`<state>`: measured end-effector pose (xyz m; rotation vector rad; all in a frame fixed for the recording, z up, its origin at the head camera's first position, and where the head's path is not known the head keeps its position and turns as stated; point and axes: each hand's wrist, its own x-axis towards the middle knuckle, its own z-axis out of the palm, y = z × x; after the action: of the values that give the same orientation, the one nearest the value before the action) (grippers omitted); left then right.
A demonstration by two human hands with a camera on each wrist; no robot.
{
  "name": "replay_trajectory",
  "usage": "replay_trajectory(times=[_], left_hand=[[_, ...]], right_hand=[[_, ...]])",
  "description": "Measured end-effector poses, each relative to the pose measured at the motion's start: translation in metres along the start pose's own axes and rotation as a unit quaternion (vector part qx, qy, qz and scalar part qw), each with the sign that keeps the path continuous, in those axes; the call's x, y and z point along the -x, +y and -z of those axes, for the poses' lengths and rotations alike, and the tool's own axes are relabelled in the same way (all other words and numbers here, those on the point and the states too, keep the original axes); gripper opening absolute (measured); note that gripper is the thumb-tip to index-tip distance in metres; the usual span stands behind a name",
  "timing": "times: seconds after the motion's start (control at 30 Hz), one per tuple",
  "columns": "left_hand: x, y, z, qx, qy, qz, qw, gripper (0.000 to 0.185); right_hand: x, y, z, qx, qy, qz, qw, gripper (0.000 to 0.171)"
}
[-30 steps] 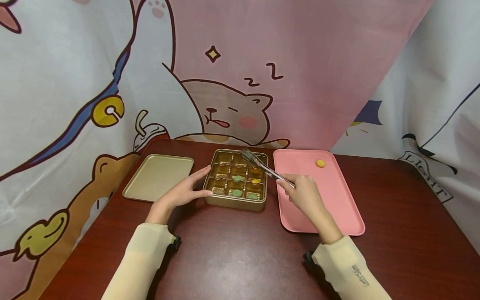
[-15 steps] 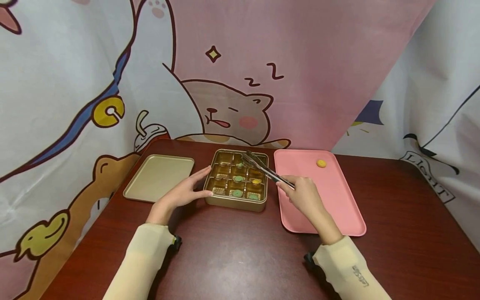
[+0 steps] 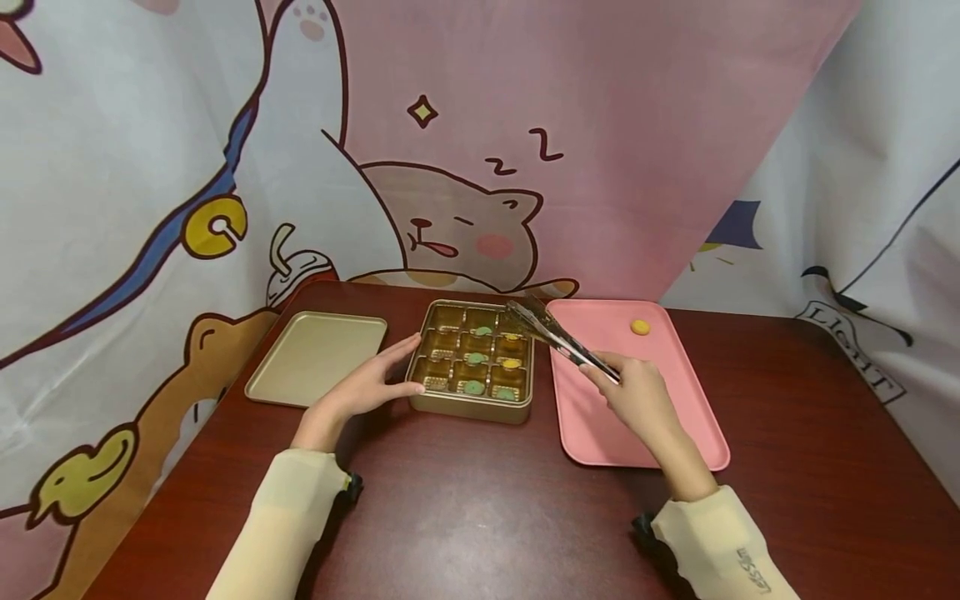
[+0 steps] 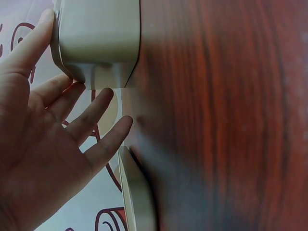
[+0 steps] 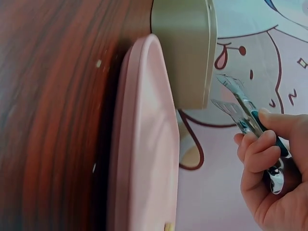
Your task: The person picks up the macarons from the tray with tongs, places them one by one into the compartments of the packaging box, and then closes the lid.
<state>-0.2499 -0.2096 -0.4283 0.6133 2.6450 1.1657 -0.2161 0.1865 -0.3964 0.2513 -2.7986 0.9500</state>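
My right hand (image 3: 643,398) grips the tongs (image 3: 558,337) mid-handle (stiff, slick metal, likely light), tips empty, while my flat left hand (image 3: 367,387) steadies the tin (image 3: 471,404).

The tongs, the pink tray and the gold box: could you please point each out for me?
tongs (image 3: 558,339), head view, middle of the metal arms.
pink tray (image 3: 675,392), head view, bare floor.
gold box (image 3: 468,407), head view, near wall.

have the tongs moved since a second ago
Yes. The tongs in the right hand have swung rightward: their tips, earlier over the middle of the gold box, now sit over its right rim, next to the pink tray.
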Motion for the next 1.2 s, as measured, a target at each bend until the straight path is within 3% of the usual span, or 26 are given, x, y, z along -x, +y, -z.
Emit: replay_trajectory(times=[0.43, 0.67, 0.93, 1.2], left_hand=[[0.004, -0.003, -0.001, -0.002, 0.006, -0.013, 0.9999, 0.085], [0.003, -0.002, 0.001, -0.001, 0.003, -0.009, 1.0000, 0.086], [0.002, -0.001, 0.002, 0.004, 0.000, -0.004, 1.0000, 0.087], [0.001, -0.001, 0.000, 0.006, -0.001, -0.007, 1.0000, 0.086]], right_hand=[[0.017, 0.039, 0.030, 0.054, 0.058, -0.016, 0.997, 0.041], [0.026, 0.062, 0.045, 0.074, 0.069, -0.057, 0.993, 0.048], [0.028, 0.082, 0.051, 0.078, 0.049, -0.109, 0.990, 0.050], [0.028, 0.093, 0.052, 0.091, -0.006, -0.150, 0.985, 0.051]])
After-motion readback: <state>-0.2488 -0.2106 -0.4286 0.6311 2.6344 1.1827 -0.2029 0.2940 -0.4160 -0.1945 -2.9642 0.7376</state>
